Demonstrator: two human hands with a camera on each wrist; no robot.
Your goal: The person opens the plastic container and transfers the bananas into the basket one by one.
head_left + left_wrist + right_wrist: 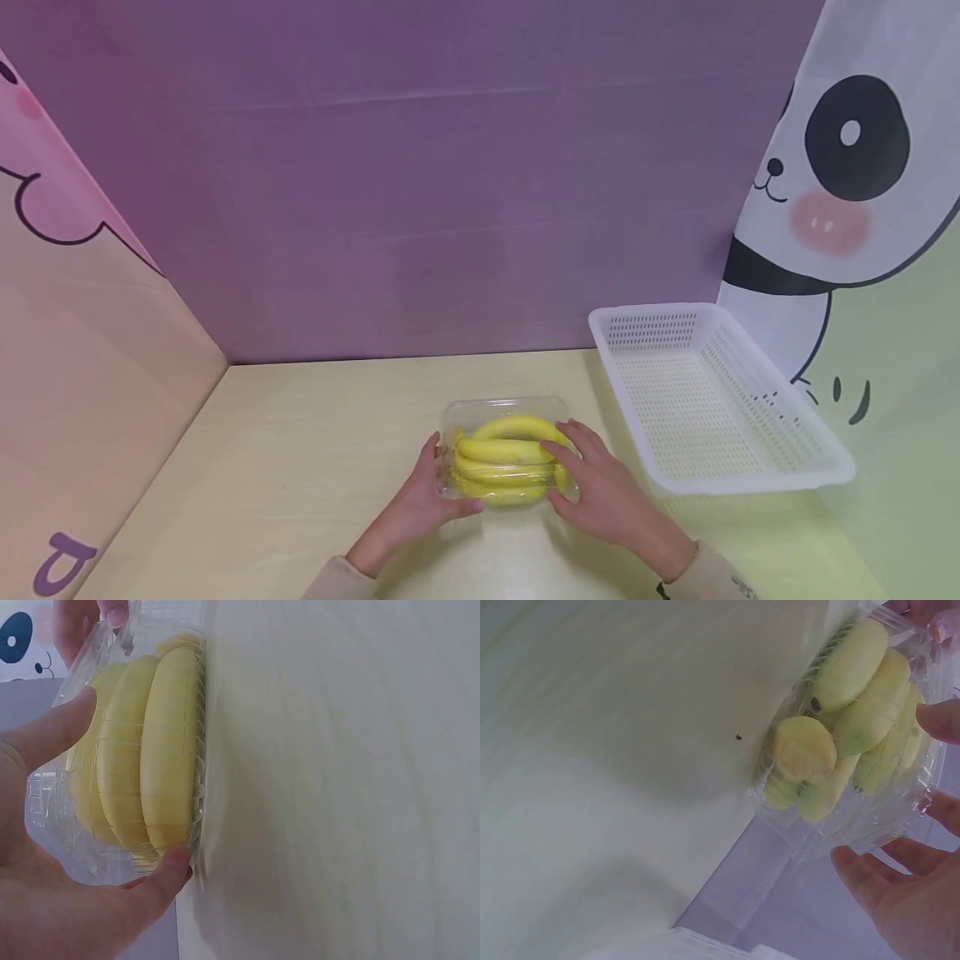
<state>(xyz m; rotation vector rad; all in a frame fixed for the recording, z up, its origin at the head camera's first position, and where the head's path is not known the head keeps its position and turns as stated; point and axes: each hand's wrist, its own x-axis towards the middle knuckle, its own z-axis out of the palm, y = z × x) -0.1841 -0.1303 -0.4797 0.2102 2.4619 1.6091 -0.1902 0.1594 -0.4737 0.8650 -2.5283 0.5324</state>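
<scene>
Clear banana box [506, 407] at lower centre of the frame looks light, slick and crushable, best cradled low, with left hand [422, 497] and right hand [602, 492], fingers spread, gripping its ends.

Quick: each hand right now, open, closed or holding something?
Left hand: holding the left side of the clear box of bananas.
Right hand: holding the box's right side.

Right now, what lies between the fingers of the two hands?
A clear plastic container with yellow bananas in it, as the head view shows.
</scene>
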